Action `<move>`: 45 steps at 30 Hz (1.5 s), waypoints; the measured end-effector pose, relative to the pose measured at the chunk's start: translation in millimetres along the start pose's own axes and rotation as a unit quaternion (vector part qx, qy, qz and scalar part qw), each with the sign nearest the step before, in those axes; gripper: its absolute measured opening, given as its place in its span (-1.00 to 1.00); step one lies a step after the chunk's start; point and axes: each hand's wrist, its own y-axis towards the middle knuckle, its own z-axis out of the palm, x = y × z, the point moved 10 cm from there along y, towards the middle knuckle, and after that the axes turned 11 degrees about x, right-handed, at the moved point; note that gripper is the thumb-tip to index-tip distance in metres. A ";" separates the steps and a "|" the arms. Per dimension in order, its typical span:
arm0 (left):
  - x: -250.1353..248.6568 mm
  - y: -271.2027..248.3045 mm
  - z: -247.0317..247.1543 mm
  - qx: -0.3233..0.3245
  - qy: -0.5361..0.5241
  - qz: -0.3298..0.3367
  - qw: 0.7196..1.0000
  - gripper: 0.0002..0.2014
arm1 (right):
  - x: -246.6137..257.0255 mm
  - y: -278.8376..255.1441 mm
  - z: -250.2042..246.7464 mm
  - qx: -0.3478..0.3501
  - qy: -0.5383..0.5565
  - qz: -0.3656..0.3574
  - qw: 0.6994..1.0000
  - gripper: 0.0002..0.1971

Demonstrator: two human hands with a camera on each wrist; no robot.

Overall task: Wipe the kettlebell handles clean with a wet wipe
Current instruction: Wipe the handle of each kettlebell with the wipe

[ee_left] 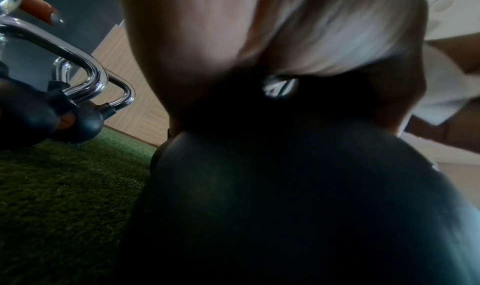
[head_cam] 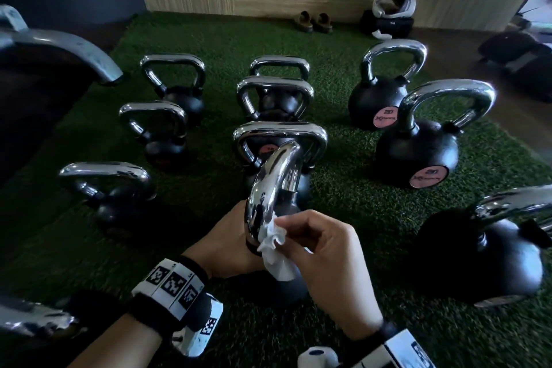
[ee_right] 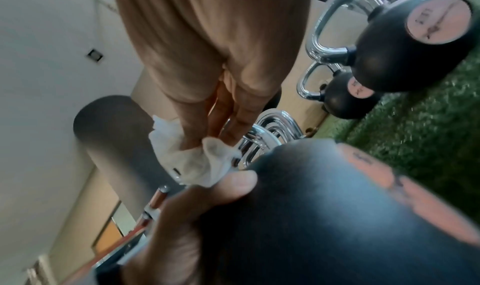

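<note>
A black kettlebell [head_cam: 283, 287] with a chrome handle [head_cam: 273, 185] stands right in front of me on green turf. My left hand [head_cam: 230, 239] grips the lower left leg of that handle. My right hand [head_cam: 322, 248] pinches a crumpled white wet wipe [head_cam: 273, 243] and presses it against the same leg near its base. In the right wrist view the wet wipe [ee_right: 187, 160] is bunched between fingers and thumb beside the kettlebell's black body [ee_right: 337, 217]. The left wrist view is mostly filled by my left hand [ee_left: 259, 43] and the kettlebell's dark body [ee_left: 285, 207].
Several more chrome-handled kettlebells stand around on the turf [head_cam: 343, 188], one close on the right [head_cam: 481, 257], one on the left [head_cam: 113, 188], others behind [head_cam: 276, 140]. A pair of shoes [head_cam: 312, 21] and a helmet [head_cam: 392, 1] lie by the wooden wall.
</note>
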 end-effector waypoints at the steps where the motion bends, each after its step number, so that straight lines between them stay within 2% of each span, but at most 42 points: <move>1: 1.2 -2.4 0.8 0.002 -0.011 0.001 1.000 -0.73 | 0.9 2.5 1.3 0.024 -0.016 0.001 1.000 -0.75; 5: 6.8 -8.9 1.6 -0.011 -0.035 0.011 0.999 -0.52 | 4.2 22.4 -5.6 0.084 0.012 0.007 0.996 -0.64; 6: 7.8 -9.8 2.2 -0.012 -0.030 0.013 0.999 -0.46 | 3.5 29.8 -4.6 0.101 -0.004 0.013 0.995 -0.68; 9: 9.9 -14.0 4.7 -0.006 -0.007 0.015 1.000 -0.47 | -5.2 43.1 17.4 0.195 -0.108 0.029 0.974 -0.84; 11: 7.9 -17.2 3.9 -0.002 0.006 0.017 1.000 -0.44 | -9.2 43.7 30.4 0.238 -0.132 0.030 0.962 -0.88; 14: 0.7 -16.4 4.0 0.007 -0.002 0.025 1.000 -0.56 | -7.9 37.9 31.8 0.255 -0.065 0.036 0.964 -0.88; 17: -0.3 -17.1 3.2 0.006 -0.005 0.021 1.000 -0.58 | -8.1 28.1 32.5 0.256 0.029 0.050 0.965 -0.80; 21: 13.5 -21.9 9.7 0.024 0.024 0.002 0.999 -0.52 | -6.2 25.2 37.4 0.262 0.035 0.044 0.964 -0.82; 23: 19.3 -24.3 9.1 0.014 0.026 -0.016 0.999 -0.36 | -7.0 23.7 38.4 0.247 0.066 0.049 0.966 -0.85; 25: 15.9 -27.5 9.5 0.004 0.007 -0.008 1.000 -0.23 | -13.8 19.1 37.7 0.215 0.144 0.076 0.963 -0.91; 26: 15.5 -30.0 9.9 0.001 -0.011 -0.007 1.000 -0.18 | -16.9 15.4 40.2 0.207 0.205 0.095 0.952 -0.90; 28: 18.0 -34.5 9.9 -0.005 -0.031 -0.016 0.999 -0.17 | -26.6 8.8 45.4 0.187 0.335 0.132 0.914 -0.67; 30: 18.5 -35.2 8.2 -0.012 -0.005 -0.018 1.000 -0.22 | -32.9 10.3 44.5 0.142 0.434 0.153 0.876 -0.72; 32: 15.0 -33.6 8.0 -0.011 0.011 -0.009 1.000 -0.27 | -38.0 13.9 41.5 0.101 0.496 0.157 0.848 -0.76; 35: 18.3 -33.9 7.6 -0.012 -0.002 -0.017 1.000 -0.20 | -35.9 9.6 46.9 0.104 0.542 0.151 0.820 -0.63; 38: 16.9 -38.7 8.4 -0.020 -0.020 -0.011 1.000 -0.10 | -17.8 1.6 52.8 0.126 0.531 0.126 0.828 -0.72; 41: 8.1 -40.3 9.2 -0.024 0.001 0.000 1.000 -0.24 | -25.6 9.3 37.7 0.040 0.533 0.118 0.837 -0.82; 45: 1.5 -38.4 9.1 -0.018 0.010 0.011 1.000 -0.28 | -40.1 16.7 18.4 -0.051 0.472 0.103 0.874 -0.74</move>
